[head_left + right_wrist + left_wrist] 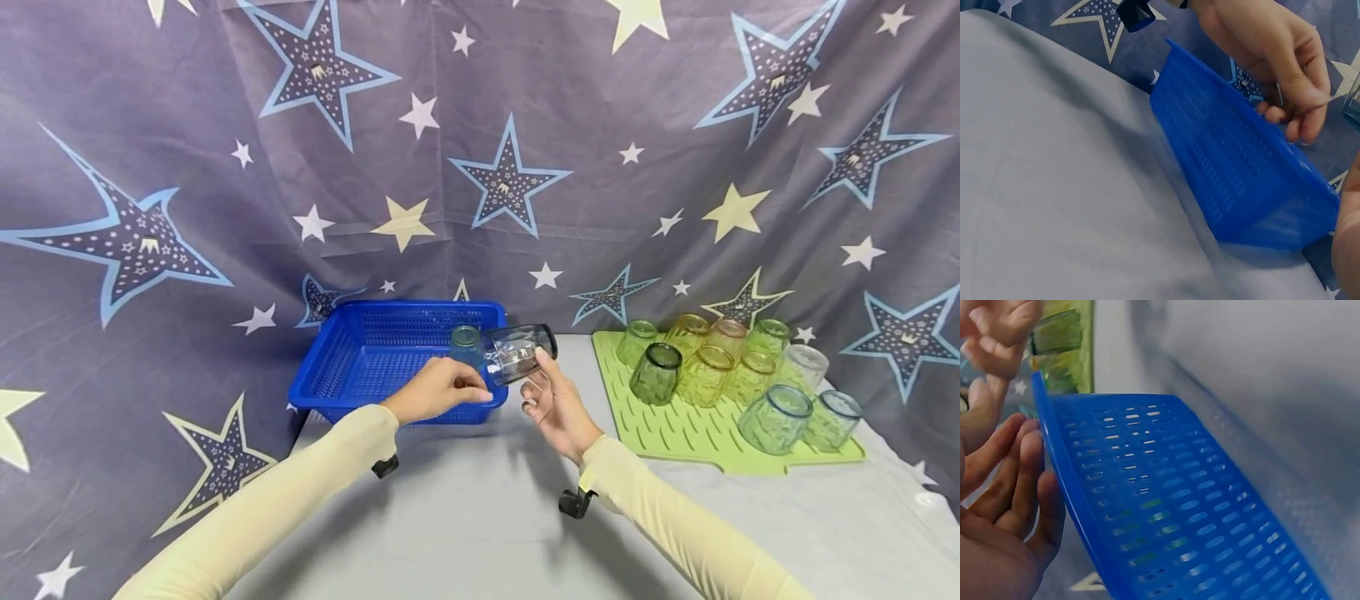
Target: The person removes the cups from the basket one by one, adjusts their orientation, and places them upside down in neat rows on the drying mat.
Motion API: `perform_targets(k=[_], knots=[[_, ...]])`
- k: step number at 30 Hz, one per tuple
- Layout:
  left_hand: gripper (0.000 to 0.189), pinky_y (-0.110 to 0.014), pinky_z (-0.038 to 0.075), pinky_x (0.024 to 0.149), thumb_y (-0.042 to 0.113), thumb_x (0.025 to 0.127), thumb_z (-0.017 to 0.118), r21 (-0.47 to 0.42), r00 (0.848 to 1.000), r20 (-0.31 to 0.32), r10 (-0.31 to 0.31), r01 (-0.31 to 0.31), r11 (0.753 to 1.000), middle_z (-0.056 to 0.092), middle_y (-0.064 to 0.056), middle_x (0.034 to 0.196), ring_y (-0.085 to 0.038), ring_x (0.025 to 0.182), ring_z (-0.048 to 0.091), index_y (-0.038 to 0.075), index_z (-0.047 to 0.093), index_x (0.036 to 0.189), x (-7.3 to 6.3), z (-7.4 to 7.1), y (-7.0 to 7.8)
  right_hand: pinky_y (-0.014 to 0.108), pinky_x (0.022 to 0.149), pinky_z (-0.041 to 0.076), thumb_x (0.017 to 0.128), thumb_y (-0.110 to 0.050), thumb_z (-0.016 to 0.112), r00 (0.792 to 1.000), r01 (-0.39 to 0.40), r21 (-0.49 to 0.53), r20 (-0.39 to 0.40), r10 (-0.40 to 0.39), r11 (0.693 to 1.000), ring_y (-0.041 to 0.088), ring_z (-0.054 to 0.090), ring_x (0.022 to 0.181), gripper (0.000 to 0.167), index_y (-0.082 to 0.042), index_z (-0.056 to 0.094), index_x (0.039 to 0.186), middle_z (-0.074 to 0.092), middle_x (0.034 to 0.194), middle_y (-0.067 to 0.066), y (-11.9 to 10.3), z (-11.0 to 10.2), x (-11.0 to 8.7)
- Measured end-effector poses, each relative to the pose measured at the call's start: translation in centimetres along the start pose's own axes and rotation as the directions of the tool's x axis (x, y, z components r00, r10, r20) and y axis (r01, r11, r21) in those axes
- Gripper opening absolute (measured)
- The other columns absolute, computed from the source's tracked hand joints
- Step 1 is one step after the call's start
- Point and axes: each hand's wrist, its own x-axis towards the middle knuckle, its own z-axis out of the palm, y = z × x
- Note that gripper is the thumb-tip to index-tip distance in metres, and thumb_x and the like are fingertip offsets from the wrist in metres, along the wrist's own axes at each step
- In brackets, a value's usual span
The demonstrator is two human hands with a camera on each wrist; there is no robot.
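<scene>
My right hand [562, 412] holds a clear dark-grey drinking glass [517, 352], thumb along its side and fingers beneath. Tipped on its side, the glass has its darker end toward the right, above the right end of a blue perforated plastic basket [390, 317]. My left hand [438, 390] hovers over the basket's front rim, fingers loosely bent and holding nothing, close to the left end of the glass. Inside the basket, a bluish glass [467, 340] stands behind the left hand. From the right wrist, the left hand [1285, 69] shows beside the basket rim.
On the right lies a light-green ridged drying mat [652, 446] bearing several tinted glasses, among them a dark-green one [656, 375] and a blue-rimmed one [776, 421]. A star-patterned cloth [375, 183] hangs behind the white table [465, 517].
</scene>
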Motion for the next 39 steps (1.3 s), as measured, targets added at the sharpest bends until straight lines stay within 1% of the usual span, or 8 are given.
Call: perform_targets(k=[2,6,9,13,18,27,33,39], knots=[[0.018,-0.032,0.054,0.074,0.036,0.094,0.076,0.126,0.998,0.002,0.064,-0.064,0.990,0.073,0.010,0.091,-0.014,0.084,0.066,0.020,0.081,0.100,0.0,0.5,0.3,0.020,0.052,0.038,0.101,-0.044,0.064,1.000,0.004,-0.018,-0.008,-0.004,1.000,0.008,0.048,0.066,0.032,-0.016,0.060,0.115,0.064,0.102,-0.004,-0.2,-0.4,-0.1],[0.020,-0.031,0.053,0.075,0.035,0.094,0.076,0.346,0.988,0.008,0.152,-0.145,0.927,0.071,0.008,0.093,-0.010,0.087,0.062,0.018,0.082,0.102,-0.1,1.3,0.9,0.020,0.052,0.038,0.101,-0.040,0.064,1.000,0.009,-0.060,-0.018,-0.010,0.998,0.009,0.048,0.067,0.029,-0.016,0.059,0.117,0.063,0.106,-0.004,-0.4,-1.2,-0.3],[0.018,-0.031,0.053,0.074,0.033,0.094,0.076,0.427,0.983,0.004,0.186,-0.169,0.888,0.070,0.007,0.091,-0.011,0.085,0.061,0.018,0.082,0.101,-0.2,1.6,1.1,0.021,0.051,0.037,0.102,-0.035,0.063,0.999,0.023,-0.102,-0.020,-0.025,0.994,0.009,0.048,0.066,0.022,-0.016,0.057,0.113,0.061,0.104,-0.003,-0.6,-1.6,-0.4],[0.012,-0.033,0.053,0.072,0.030,0.092,0.079,0.467,0.975,-0.019,0.221,-0.187,0.864,0.069,0.006,0.088,-0.012,0.081,0.060,0.018,0.082,0.095,-0.2,1.8,1.4,0.022,0.050,0.038,0.101,-0.030,0.066,0.998,0.063,-0.183,-0.017,-0.068,0.981,0.009,0.050,0.065,0.020,-0.015,0.057,0.110,0.061,0.098,-0.001,-0.9,-2.2,-0.6],[0.012,-0.033,0.053,0.071,0.029,0.092,0.079,0.472,0.972,-0.023,0.235,-0.197,0.859,0.070,0.005,0.087,-0.013,0.079,0.060,0.017,0.082,0.094,0.0,1.9,1.4,0.024,0.050,0.039,0.099,-0.030,0.071,0.992,0.117,-0.321,-0.013,-0.128,0.940,0.010,0.051,0.065,0.030,-0.012,0.057,0.117,0.058,0.094,0.000,-1.4,-2.9,-0.9],[0.014,-0.033,0.052,0.072,0.027,0.093,0.079,0.450,0.979,-0.031,0.202,-0.167,0.878,0.070,0.004,0.088,-0.014,0.081,0.059,0.014,0.082,0.097,-0.1,1.8,1.0,0.021,0.049,0.040,0.095,-0.031,0.077,0.982,0.147,-0.476,-0.037,-0.186,0.867,0.009,0.048,0.061,0.043,-0.009,0.054,0.124,0.058,0.094,0.001,-2.7,-5.1,-1.5],[0.015,-0.031,0.052,0.071,0.027,0.094,0.078,0.436,0.983,-0.027,0.181,-0.151,0.887,0.070,0.004,0.088,-0.014,0.080,0.059,0.013,0.082,0.098,-0.1,1.8,1.0,0.021,0.047,0.041,0.091,-0.035,0.081,0.976,0.126,-0.571,-0.074,-0.203,0.811,0.009,0.049,0.059,0.054,-0.010,0.055,0.130,0.058,0.106,0.004,-3.4,-7.5,-2.1],[0.017,-0.032,0.052,0.071,0.027,0.095,0.077,0.429,0.983,-0.020,0.184,-0.158,0.889,0.070,0.003,0.088,-0.014,0.080,0.060,0.012,0.082,0.099,0.1,2.0,1.1,0.021,0.048,0.042,0.090,-0.039,0.082,0.972,0.067,-0.633,-0.135,-0.194,0.771,0.008,0.049,0.058,0.061,-0.013,0.049,0.135,0.053,0.114,0.006,-4.5,-10.0,-3.4]])
